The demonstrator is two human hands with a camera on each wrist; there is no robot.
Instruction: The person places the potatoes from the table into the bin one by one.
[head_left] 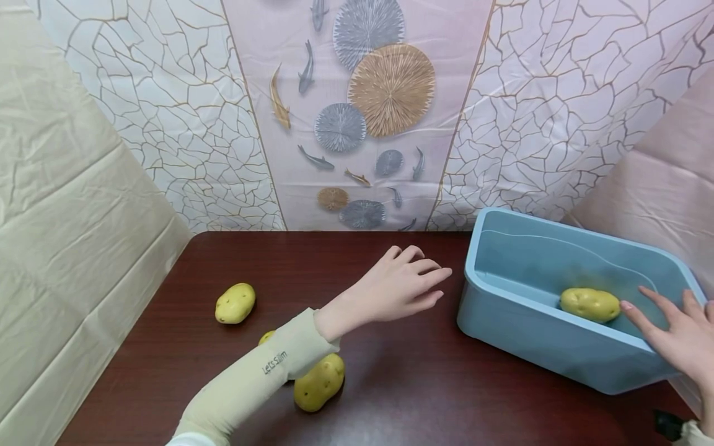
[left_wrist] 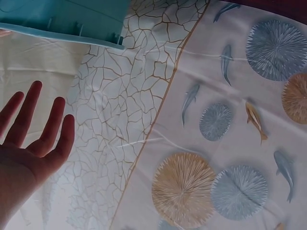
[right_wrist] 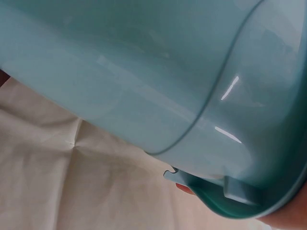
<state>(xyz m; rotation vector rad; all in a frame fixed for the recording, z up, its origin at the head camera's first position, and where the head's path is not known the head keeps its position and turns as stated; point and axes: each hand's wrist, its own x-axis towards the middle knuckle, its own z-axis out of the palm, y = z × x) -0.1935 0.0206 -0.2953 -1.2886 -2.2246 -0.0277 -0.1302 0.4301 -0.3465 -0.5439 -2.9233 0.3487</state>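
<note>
My left hand hovers over the table to the left of a blue plastic bin, fingers spread and slightly bent, holding nothing. In the left wrist view the same hand shows its loose fingers below the bin's rim. My right hand is at the bin's right end, its fingers extended over the rim. A yellow potato lies inside the bin near those fingertips. The right wrist view is mostly filled by the bin's wall; most of the right hand is hidden there.
One potato lies on the left of the dark red table. Another potato sits beside my left sleeve, which partly covers a third potato. Patterned cloth hangs behind the table.
</note>
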